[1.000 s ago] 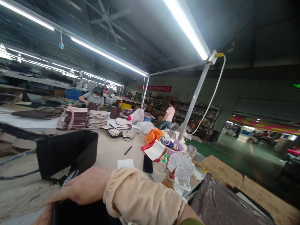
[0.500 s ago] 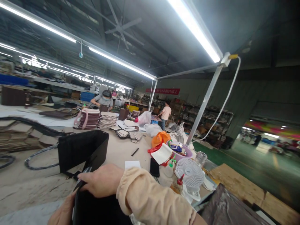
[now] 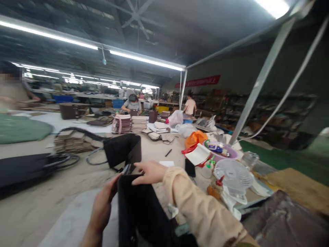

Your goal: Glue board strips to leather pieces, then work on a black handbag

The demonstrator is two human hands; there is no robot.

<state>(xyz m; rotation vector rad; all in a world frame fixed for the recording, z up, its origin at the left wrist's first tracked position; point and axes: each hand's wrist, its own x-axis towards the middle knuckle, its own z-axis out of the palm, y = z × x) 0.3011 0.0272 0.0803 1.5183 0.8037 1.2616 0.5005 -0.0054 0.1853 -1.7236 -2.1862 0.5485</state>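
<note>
A black open bag body [image 3: 144,206] stands in front of me at the bottom centre. My left hand [image 3: 104,200] grips its left side near the upper corner, fingers wrapped behind the edge. My right hand [image 3: 150,172], in a beige sleeve, is over the bag's top edge with thumb and index finger apart, holding nothing that shows. A shiny strip [image 3: 125,169] lies at the corner between the hands. Just beyond, a second black open piece [image 3: 117,149] stands on the table, with a dark looped cord [image 3: 94,160] at its left.
A white fan [image 3: 233,176], a glue bottle [image 3: 216,188], a phone [image 3: 190,167] and a purple basin [image 3: 232,153] are at the right. Stacked pieces [image 3: 74,141] and a dark bag [image 3: 24,168] lie left. People are at the far tables and far left.
The view has swung left, bringing a person and a green piece into sight. My right thumb and index finger have spread apart from the pinch at the bag's edge.
</note>
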